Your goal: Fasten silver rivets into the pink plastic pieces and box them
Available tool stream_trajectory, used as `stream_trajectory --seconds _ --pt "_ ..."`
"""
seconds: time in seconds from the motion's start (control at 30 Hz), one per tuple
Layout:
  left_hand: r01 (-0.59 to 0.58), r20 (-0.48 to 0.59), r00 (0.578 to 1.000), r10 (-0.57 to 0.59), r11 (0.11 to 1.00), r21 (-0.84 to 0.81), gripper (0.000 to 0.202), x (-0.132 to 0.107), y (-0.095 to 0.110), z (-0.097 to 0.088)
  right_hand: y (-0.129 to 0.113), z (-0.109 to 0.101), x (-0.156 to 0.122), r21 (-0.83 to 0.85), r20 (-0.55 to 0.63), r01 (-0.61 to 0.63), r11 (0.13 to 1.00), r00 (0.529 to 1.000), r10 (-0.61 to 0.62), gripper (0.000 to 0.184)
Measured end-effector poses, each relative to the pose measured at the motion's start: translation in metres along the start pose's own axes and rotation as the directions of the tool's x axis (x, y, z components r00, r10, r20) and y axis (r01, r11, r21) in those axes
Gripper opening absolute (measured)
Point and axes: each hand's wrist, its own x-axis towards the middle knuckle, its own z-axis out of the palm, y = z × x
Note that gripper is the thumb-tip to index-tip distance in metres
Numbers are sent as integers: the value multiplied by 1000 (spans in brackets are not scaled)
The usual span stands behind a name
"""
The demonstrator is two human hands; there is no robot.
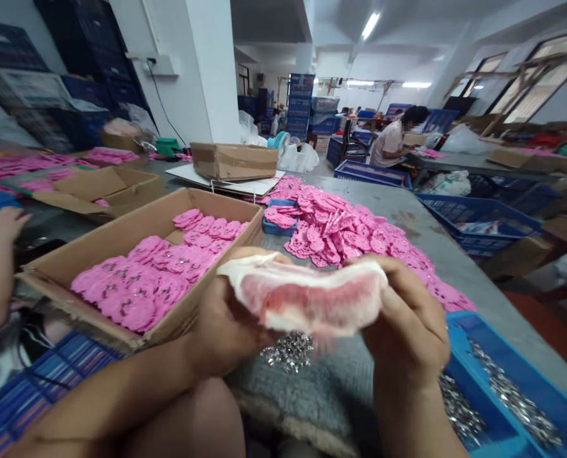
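Observation:
Between my two hands is a soft, thin white piece with a pink-red middle, stretched sideways and smeared by motion, so its exact kind is unclear. My left hand grips its left end, fingers partly hidden behind it. At the other end, my right hand pinches the edge between thumb and fingers. Below it on the table lies a small heap of shiny metal parts. Beyond my hands spreads a large pile of flat pink pieces.
To the left, a cardboard box holds rows of pink pieces. Blue bins with metal parts stand at right. A small blue basket sits by the pile. Another person's hand shows at far left; a seated person works farther back.

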Motion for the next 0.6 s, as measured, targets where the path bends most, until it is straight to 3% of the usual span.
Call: stream_trajectory --seconds 0.17,0.47,0.6 --pt "13 -1 1000 -13 1000 5 48 11 -7 -1 18 7 17 149 -1 -111 983 994 112 18" --pt "-31 32 999 30 999 42 50 10 -6 0 16 7 16 134 -42 -118 984 991 125 20" --pt "-160 134 980 150 985 68 45 7 -1 -1 8 8 11 120 -49 -119 986 991 126 23"
